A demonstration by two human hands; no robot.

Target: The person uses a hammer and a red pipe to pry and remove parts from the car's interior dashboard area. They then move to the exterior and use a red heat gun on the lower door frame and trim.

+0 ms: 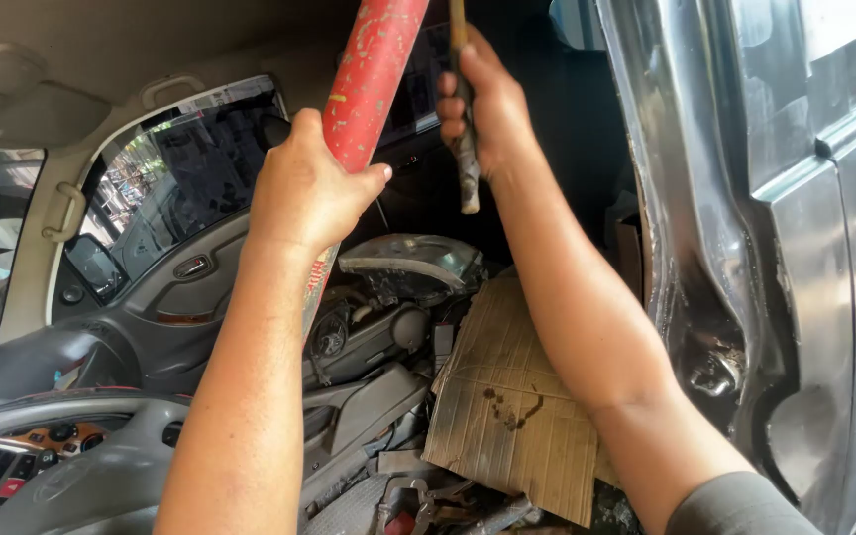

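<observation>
1. Red, paint-chipped cylinder (374, 74) clamped in the left hand (304, 188): grip wrapped fully round its lower part, thumb tip showing on the right side, fingers hidden behind.
2. Slanting up to the right out of the top edge of the view; paler lower end running down behind the left wrist.
3. Thin rusty metal rod (465, 149) enclosed by the right hand (482, 104): grip curled tight, knuckles turned left, rod standing almost upright.
4. Lower tip of the rod poking out below the fist, upper end passing out of the top edge.
5. Both hands raised high and near each other, cylinder and rod just apart, forearms reaching up from the bottom of the frame; grey sleeve (740, 505) at the right elbow.
6. Below the hands, a stripped vehicle interior: exposed grey mechanical parts (378, 327) heaped in the middle.
7. Flattened corrugated cardboard (512, 406) lying on that heap under the right forearm, marked with a dark stain.
8. Lower left: grey steering wheel (81, 466), with dashboard dials behind it.
9. Further left: grey door panel (180, 287) with its handle, side window (175, 183) above, wing mirror (93, 263) outside.
10. Right edge: dented, shiny metal door pillar (715, 248).
</observation>
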